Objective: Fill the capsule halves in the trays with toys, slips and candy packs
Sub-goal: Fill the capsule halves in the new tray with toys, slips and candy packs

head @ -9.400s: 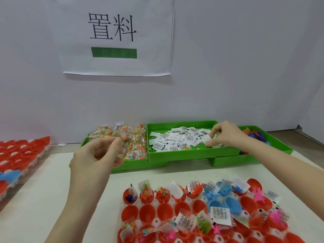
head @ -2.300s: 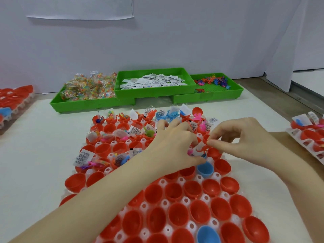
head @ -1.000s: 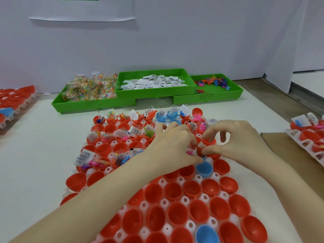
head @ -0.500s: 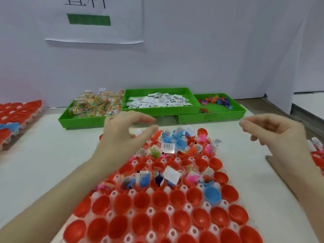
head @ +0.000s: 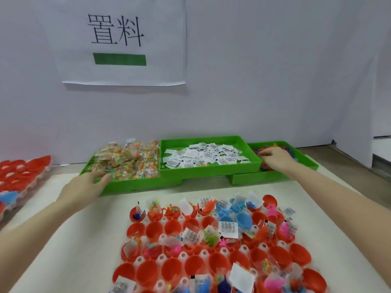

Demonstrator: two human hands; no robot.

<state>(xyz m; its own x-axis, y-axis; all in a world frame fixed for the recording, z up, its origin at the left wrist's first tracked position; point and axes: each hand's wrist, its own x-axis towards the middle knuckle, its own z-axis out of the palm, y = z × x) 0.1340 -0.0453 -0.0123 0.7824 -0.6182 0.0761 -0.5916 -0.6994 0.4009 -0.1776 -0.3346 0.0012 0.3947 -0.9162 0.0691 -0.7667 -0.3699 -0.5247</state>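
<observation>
The tray of red capsule halves point(head: 154, 229) lies in front of me; several halves hold toys, slips or candy packs, others stand empty. My left hand point(head: 84, 185) reaches to the front left corner of the green candy tray point(head: 127, 187), fingers straight, tips at the candy packs point(head: 131, 161). My right hand point(head: 275, 158) is inside the green toy tray point(head: 260, 178), fingers bent down onto the small coloured toys point(head: 267, 167); its fingertips are hidden. The paper slips point(head: 203, 157) fill the raised middle tray point(head: 209, 171), between the two hands.
Another tray of red halves point(head: 21, 174) sits at the left table edge. A white wall with a paper sign point(head: 122, 39) stands right behind the green trays. White table shows between the capsule tray and the green trays.
Both hands left the capsule tray and moved forward: the left to the candy tray, the right into the toy tray. The view tilted up toward the wall.
</observation>
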